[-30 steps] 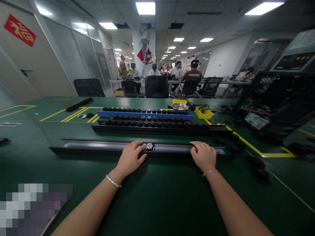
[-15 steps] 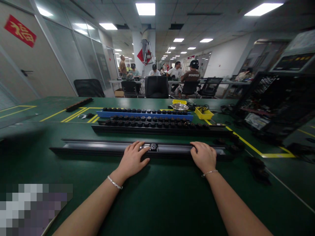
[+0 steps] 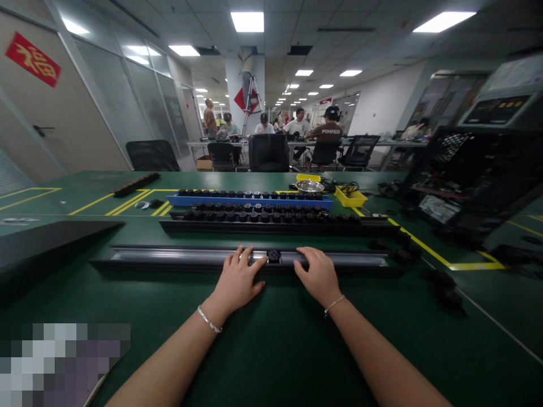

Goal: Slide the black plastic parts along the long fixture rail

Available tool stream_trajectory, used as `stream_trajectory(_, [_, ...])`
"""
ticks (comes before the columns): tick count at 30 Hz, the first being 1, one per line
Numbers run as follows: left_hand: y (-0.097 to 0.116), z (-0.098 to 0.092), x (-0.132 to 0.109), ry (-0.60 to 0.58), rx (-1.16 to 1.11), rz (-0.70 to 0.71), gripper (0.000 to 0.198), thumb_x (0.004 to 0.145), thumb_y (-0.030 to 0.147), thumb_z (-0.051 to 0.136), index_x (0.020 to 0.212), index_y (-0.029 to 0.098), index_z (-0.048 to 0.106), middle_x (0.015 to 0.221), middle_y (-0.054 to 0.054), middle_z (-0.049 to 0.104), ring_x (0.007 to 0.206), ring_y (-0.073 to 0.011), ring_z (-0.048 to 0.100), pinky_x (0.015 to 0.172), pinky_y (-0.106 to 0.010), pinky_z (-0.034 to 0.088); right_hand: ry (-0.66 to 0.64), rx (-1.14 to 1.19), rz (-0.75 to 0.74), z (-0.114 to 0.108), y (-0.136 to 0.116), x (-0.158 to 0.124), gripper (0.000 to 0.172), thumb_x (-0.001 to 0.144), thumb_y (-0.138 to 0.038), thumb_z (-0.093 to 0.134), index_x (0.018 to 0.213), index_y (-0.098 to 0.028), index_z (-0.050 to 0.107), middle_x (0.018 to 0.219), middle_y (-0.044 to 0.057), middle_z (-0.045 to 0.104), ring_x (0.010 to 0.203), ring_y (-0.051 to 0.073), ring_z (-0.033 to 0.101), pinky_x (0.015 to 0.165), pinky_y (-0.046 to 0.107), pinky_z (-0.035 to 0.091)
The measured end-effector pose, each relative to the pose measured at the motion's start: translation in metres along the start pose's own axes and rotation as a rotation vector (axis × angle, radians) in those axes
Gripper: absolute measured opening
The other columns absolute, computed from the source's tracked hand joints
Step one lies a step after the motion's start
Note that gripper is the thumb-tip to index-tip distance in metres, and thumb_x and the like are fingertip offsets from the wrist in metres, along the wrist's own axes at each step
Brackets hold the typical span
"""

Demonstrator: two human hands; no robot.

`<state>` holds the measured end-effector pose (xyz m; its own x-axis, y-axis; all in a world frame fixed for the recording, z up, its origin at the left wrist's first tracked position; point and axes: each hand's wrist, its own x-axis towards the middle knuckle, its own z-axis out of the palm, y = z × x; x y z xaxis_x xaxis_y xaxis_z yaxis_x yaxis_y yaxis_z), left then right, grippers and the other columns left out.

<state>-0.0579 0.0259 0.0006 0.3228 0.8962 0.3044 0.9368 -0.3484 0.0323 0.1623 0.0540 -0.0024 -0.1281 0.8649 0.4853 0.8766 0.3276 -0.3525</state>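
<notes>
A long black channel rail (image 3: pixel 161 255) with a grey inner face lies across the table in front of me. One small black socket module (image 3: pixel 274 256) sits inside its channel, near the middle. My left hand (image 3: pixel 240 277) lies over the rail just left of the module, fingers spread, one fingertip touching or almost touching its left side. On the module's other side, a short gap away, my right hand (image 3: pixel 320 274) rests over the rail with bent fingers and the thumb apart. The undersides of both hands are hidden.
Behind lie a black rail (image 3: pixel 271 226) and a blue rail (image 3: pixel 203 202) with rows of modules. A metal bowl (image 3: pixel 309 187) and yellow tray (image 3: pixel 351 197) stand beyond. Loose black parts (image 3: pixel 443 291) and an open computer case (image 3: pixel 449 175) are at right. People sit farther back.
My right hand has slid left along the rail, closer to the module. The module and my left hand appear slightly farther right, and the view has shifted a little.
</notes>
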Motion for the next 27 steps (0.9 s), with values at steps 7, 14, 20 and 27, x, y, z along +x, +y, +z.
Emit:
stream_trajectory(7, [0.0,0.002,-0.002,0.023,0.065,0.017,0.061,0.074,0.041,0.061,0.13,0.038,0.038,0.138,-0.01,0.036,0.129,-0.0348,0.028,0.097,-0.05,0.03,0.043,0.044,0.078,0.021,-0.045,0.005,0.035,0.071,-0.043,0.059,0.097,-0.019,0.061,0.104,0.007,0.061,0.099,0.021,0.051,0.086,0.034,0.034])
stream_trajectory(14, [-0.001,0.005,-0.002,0.063,0.095,0.038,0.056,0.077,0.04,0.057,0.13,0.036,0.039,0.135,-0.011,0.039,0.126,-0.0345,0.032,0.097,-0.049,0.03,0.031,-0.002,0.199,0.027,-0.058,0.009,0.025,0.072,-0.039,0.059,0.088,-0.021,0.064,0.092,0.005,0.062,0.092,0.021,0.05,0.083,0.033,0.032])
stream_trajectory(20, [-0.001,0.004,-0.001,0.072,0.109,0.044,0.055,0.077,0.039,0.057,0.13,0.037,0.039,0.134,-0.01,0.041,0.124,-0.0348,0.034,0.096,-0.05,0.03,0.032,-0.036,0.242,0.026,-0.057,0.01,0.02,0.073,-0.037,0.055,0.081,-0.019,0.063,0.088,0.006,0.062,0.089,0.021,0.05,0.081,0.032,0.031])
stream_trajectory(27, [-0.001,0.004,-0.001,0.088,0.118,0.053,0.056,0.078,0.039,0.057,0.131,0.038,0.039,0.133,-0.01,0.042,0.124,-0.0347,0.035,0.098,-0.053,0.027,0.037,-0.051,0.249,0.02,-0.046,0.007,0.021,0.073,-0.036,0.054,0.081,-0.019,0.063,0.088,0.007,0.062,0.088,0.021,0.05,0.079,0.032,0.031])
